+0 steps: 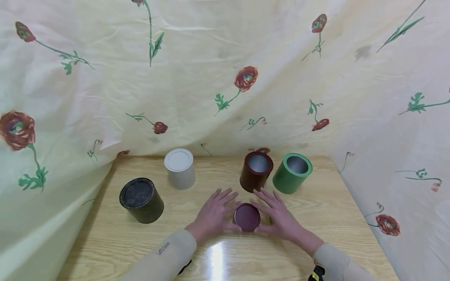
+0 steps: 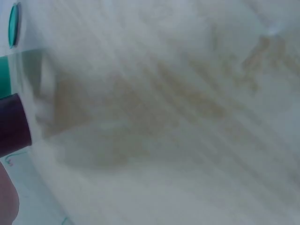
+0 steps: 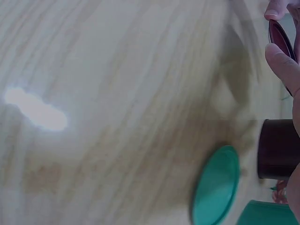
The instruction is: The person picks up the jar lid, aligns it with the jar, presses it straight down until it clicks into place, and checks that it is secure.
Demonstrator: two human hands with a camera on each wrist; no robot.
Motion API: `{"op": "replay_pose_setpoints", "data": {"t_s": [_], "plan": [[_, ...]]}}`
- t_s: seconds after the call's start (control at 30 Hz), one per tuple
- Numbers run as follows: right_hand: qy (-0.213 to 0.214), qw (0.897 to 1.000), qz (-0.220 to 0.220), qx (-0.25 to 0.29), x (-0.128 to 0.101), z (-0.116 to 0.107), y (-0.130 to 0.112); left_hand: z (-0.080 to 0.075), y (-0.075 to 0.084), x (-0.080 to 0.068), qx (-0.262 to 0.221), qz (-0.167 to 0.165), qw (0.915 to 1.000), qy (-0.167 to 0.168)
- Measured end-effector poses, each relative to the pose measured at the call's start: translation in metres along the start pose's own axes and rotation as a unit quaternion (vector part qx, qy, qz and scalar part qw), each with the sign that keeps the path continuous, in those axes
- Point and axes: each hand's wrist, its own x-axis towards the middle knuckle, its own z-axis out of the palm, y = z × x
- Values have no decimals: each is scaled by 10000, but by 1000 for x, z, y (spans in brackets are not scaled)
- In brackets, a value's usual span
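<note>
A dark red lid (image 1: pixel 247 217) sits low over the wooden surface (image 1: pixel 105 242), held between a person's two hands. The left hand (image 1: pixel 215 216) presses its fingers and thumb against the lid's left edge, while the right hand (image 1: pixel 279 217) holds the opposite edge; each grip is closed lightly on the rim, with the outer fingers spread forward. From the right wrist, fingertips (image 3: pixel 281 58) pinch the lid edge-on.

Just beyond the fingertips stands a dark red can (image 1: pixel 256 171), open-topped, with an open green can (image 1: pixel 292 173) tilted beside it to the right. A green lid (image 3: pixel 215 185) lies flat on the surface under the right hand, largely hidden in the head view. Farther left of the left hand stand a lidded white can (image 1: pixel 179 168) and, well apart, a lidded black can (image 1: pixel 141 200).

Both forearms reach in from the near edge in beige sleeves; the left sleeve (image 1: pixel 165 255) bears small writing, too small to read surely. A floral cloth (image 1: pixel 225 78) hangs behind.
</note>
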Motion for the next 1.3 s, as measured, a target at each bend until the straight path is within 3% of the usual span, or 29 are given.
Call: {"op": "replay_pose_setpoints", "data": {"t_s": [0.43,0.83,1.0,1.3], "plan": [[557,9977,-296,-237,25,-27,2,-40,-16,23,-74,350,9979,536],[864,9946,-460,-345,47,-49,7,-72,-29,46,404,590,9947,739],[829,9944,-468,-459,57,-60,13,-80,-35,58,477,628,9936,805],[644,9957,-284,-607,73,-79,24,-93,-44,77,21,588,9938,945]]}}
